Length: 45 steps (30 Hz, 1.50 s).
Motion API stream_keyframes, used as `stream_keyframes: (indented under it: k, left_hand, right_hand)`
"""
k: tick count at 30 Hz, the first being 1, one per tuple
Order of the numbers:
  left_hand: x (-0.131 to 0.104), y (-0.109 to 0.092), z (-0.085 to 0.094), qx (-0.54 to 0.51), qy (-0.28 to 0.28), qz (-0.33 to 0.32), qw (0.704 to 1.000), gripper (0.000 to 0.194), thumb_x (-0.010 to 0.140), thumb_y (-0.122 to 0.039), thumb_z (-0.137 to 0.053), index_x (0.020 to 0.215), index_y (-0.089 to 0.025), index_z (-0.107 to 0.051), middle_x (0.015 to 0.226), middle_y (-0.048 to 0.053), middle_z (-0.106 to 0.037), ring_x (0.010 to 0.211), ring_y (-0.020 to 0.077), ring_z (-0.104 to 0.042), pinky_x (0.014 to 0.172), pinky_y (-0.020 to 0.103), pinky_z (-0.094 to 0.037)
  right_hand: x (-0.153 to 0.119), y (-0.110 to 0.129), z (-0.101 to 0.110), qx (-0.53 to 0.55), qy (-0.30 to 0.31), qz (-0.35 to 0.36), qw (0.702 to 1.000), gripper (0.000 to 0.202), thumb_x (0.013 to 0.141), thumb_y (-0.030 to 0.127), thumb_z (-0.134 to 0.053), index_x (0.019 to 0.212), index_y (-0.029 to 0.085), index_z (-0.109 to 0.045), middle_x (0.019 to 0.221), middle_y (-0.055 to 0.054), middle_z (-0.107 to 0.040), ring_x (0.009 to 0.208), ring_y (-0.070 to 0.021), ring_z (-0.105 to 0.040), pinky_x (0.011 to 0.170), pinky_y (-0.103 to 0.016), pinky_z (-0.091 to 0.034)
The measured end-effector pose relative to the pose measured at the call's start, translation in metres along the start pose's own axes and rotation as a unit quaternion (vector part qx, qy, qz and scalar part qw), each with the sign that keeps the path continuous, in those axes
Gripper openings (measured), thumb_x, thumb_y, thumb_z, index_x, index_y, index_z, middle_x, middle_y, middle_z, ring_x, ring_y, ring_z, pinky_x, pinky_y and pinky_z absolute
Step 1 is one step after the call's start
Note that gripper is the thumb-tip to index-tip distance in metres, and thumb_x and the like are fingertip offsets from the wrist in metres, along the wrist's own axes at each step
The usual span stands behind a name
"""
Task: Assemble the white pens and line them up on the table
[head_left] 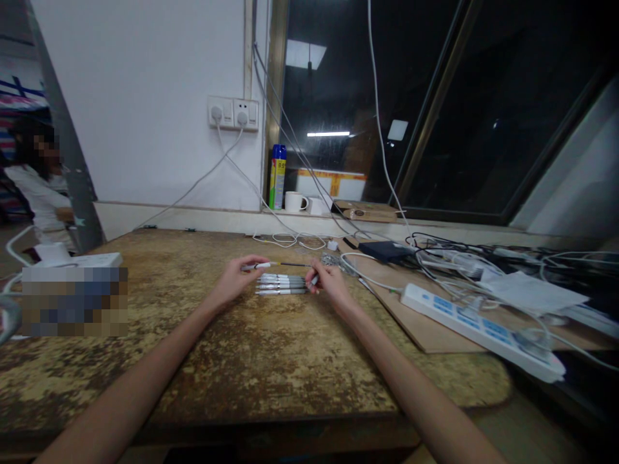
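Observation:
My left hand (240, 274) is closed on the white barrel of a pen (258, 265). From that barrel a thin, dark refill (293, 264) sticks out to the right, its far end at the fingertips of my right hand (326, 281). The right fingers are closed, and a short grey-and-white pen part (314, 280) shows between them. Just below the hands, several white and grey pens (280, 284) lie side by side on the worn wooden table (271, 348). Whether my right fingertips also pinch the refill is too small to make out.
A white power strip (478, 328) lies on a brown board at the right, among tangled cables and a black box (387, 251). A spray can (277, 177) and a white mug (294, 202) stand on the sill. A person (39, 180) is at far left.

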State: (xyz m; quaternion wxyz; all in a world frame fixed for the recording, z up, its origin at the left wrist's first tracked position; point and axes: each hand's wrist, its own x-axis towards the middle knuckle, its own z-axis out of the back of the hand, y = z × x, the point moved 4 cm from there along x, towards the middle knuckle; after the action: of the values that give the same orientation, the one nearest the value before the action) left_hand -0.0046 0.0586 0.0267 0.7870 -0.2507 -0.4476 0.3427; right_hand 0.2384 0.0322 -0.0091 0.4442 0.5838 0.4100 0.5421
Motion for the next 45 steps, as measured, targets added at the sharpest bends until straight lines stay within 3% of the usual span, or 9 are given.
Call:
stream_keyframes:
  k: [39, 45]
  left_hand:
    - [-0.0001, 0.0, -0.0009, -0.006, 0.011, 0.009, 1.0, 0.03, 0.09, -0.042, -0.065, 0.109, -0.022, -0.077, 0.116, 0.008, -0.077, 0.11, 0.024, -0.069, 0.102, 0.037, -0.049]
    - [0.0001, 0.0011, -0.0017, 0.004, 0.018, 0.007, 1.0, 0.029, 0.089, -0.042, -0.066, 0.107, -0.023, -0.078, 0.115, 0.007, -0.077, 0.109, 0.0245, -0.069, 0.101, 0.036, -0.049]
  right_hand:
    - [0.0002, 0.0015, 0.0012, -0.077, -0.016, 0.031, 0.996, 0.059, 0.09, 0.064, -0.049, 0.061, 0.015, -0.067, 0.049, -0.004, -0.059, 0.042, -0.0129, -0.051, 0.046, -0.025, -0.036]
    - [0.0013, 0.0041, -0.0014, -0.101, 0.012, 0.079, 0.992, 0.049, 0.091, 0.061, -0.052, 0.074, 0.017, -0.069, 0.064, -0.003, -0.065, 0.054, -0.0148, -0.056, 0.054, -0.026, -0.042]
